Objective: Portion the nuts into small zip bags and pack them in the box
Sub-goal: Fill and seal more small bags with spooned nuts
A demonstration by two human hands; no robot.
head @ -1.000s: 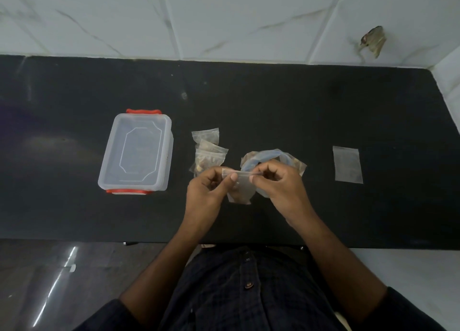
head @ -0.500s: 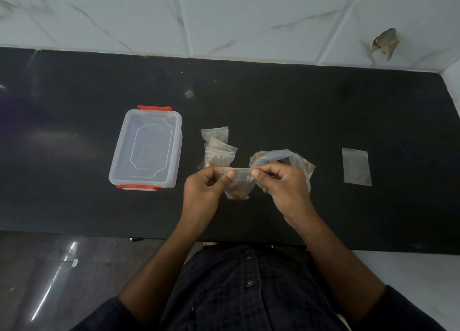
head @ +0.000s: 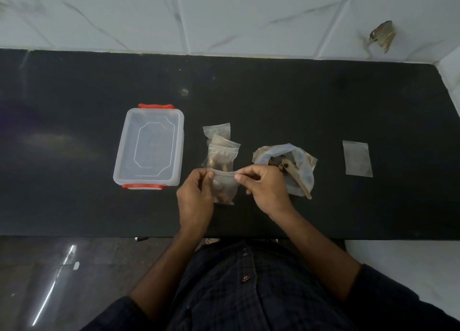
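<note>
A small clear zip bag (head: pixel 225 188) with nuts in it hangs between my hands over the black counter. My left hand (head: pixel 195 196) pinches the left end of its top strip, and my right hand (head: pixel 265 188) pinches the right end. Just behind it lie several small filled zip bags (head: pixel 220 146) in a pile. To the right sits the large open nut bag (head: pixel 296 161) with a wooden scoop (head: pixel 302 186) sticking out of it. The clear lidded box (head: pixel 149 147) with red latches stands to the left, lid on.
One flat empty zip bag (head: pixel 357 157) lies on the counter (head: pixel 74 181) at the right. A white marble-tiled wall (head: pixel 224 17) runs along the back. The counter's front edge is close to my body.
My hands have shifted slightly left and nearer with the small bag, and the fingers have slid outward along its top strip.
</note>
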